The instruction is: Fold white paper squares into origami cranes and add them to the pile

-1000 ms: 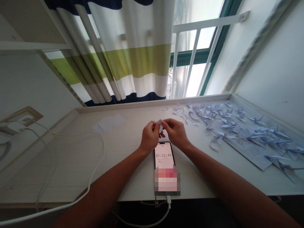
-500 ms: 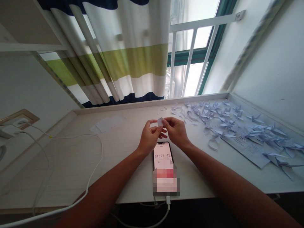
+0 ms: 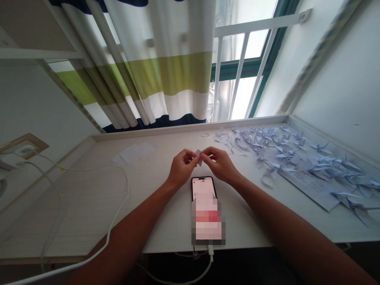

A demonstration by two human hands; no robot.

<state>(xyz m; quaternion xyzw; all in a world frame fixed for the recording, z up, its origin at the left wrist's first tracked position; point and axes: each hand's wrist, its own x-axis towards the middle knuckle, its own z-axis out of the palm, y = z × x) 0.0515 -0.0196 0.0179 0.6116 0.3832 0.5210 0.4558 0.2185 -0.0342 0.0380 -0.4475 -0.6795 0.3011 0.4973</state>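
A small folded piece of white paper (image 3: pixel 199 158) is pinched between my two hands, above the desk and just beyond the phone. My left hand (image 3: pixel 183 167) grips its left side with thumb and fingers, the fingers curled. From the right, my right hand (image 3: pixel 219 163) pinches the other edge. The fingers cover much of the paper, so its exact folds are hard to make out. Below the hands, the phone (image 3: pixel 203 188) lies screen up with a cable plugged into its near end.
Many folded paper cranes (image 3: pixel 267 142) crowd the right of the desk (image 3: pixel 160 233), some on a printed sheet (image 3: pixel 314 190). Flat paper squares (image 3: pixel 130 153) lie at the back left. A white cable (image 3: pixel 128 186) loops across the left side. A curtain (image 3: pixel 166 75) hangs behind.
My left hand has drawn its spread fingers in and turned, and both hands now pinch the paper from opposite sides. The paper sits slightly lower and is more covered.
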